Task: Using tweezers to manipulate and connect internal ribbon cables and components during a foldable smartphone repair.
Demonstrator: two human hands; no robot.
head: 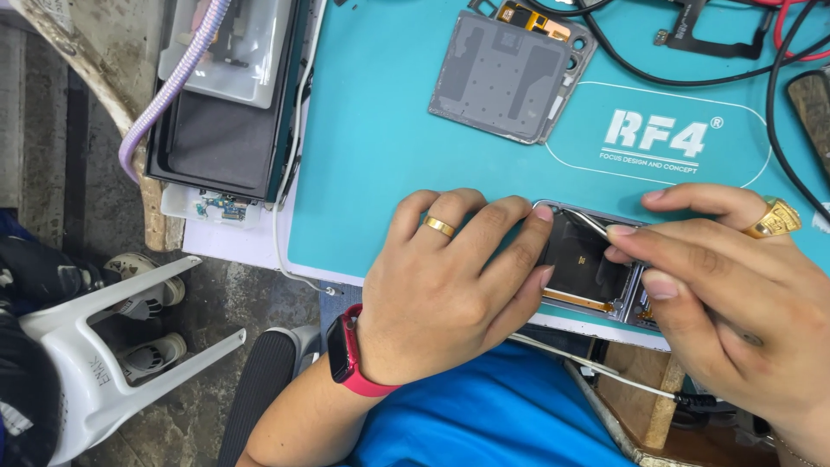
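An opened phone body [588,264] with a metal frame and dark inner parts lies at the near edge of a teal work mat [380,147]. My left hand [450,285], with a gold ring and a red wrist band, presses down on the phone's left side. My right hand [735,285], also ringed, pinches thin metal tweezers [588,223] whose tip reaches into the phone's upper left corner. A detached grey back cover [506,78] lies farther up the mat.
Black and red cables [692,73] loop across the mat's far right. A dark flat box with a clear tray and a lilac braided cable [225,95] sits left of the mat. A white plastic stool [104,346] stands on the floor at left. A white cable [605,372] hangs below the table edge.
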